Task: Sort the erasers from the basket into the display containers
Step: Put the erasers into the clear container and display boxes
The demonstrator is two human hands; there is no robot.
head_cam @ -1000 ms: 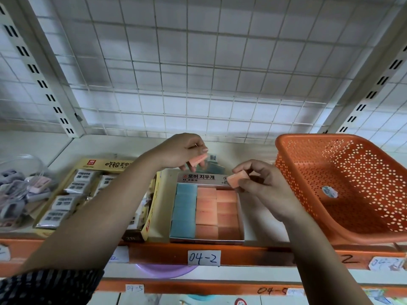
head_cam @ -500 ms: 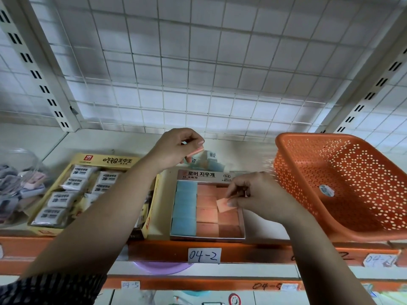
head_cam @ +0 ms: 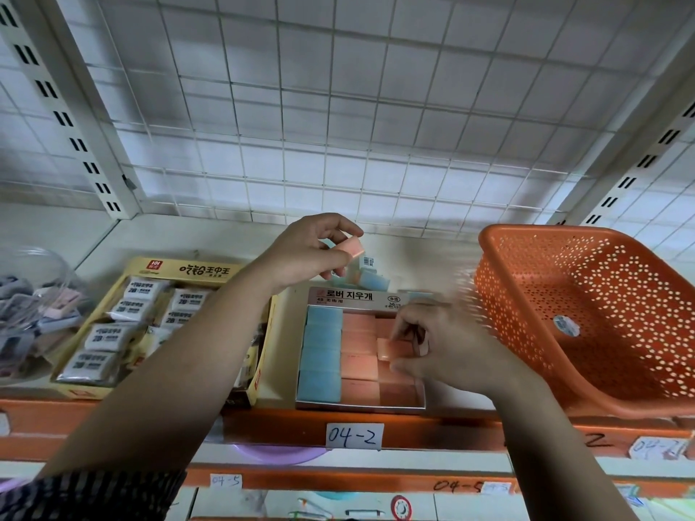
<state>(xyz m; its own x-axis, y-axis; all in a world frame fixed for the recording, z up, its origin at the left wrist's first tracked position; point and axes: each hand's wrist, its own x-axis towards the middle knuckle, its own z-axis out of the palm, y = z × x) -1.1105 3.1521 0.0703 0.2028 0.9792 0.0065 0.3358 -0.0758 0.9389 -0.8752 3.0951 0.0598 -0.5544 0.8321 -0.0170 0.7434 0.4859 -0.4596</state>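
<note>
- The right hand (head_cam: 451, 347) is down in the display box (head_cam: 340, 296). Its fingers (head_cam: 404, 327) and thumb are curled, pinching a pink eraser (head_cam: 391, 349) that sits a little tilted above the pink rows (head_cam: 359, 357). I'd say it is held that way so it can be steered into a gap on the right side and pressed level with its neighbours.
- That hand is blurred, so I cannot tell whether the eraser already touches the ones beneath it.
- The left hand (head_cam: 304, 253) hovers higher, over the back of the shelf (head_cam: 195, 235), with finger and thumb closed round a second eraser (head_cam: 353, 247), also pink. It looks parked there as the next one in, clear of the working hand.
- The box sorts by colour — a blue column (head_cam: 321, 355) on the left, pink beside it. That is likely why both pinks head here and not to the yellow box (head_cam: 203, 270) of wrapped erasers next door.
- The orange basket (head_cam: 545, 230) stands just right of the display box, close for quick picking. Only a round sticker (head_cam: 566, 326) shows on its floor, so the sorting seems near its end.
- A few blue erasers (head_cam: 372, 282) lie loose behind the box.
</note>
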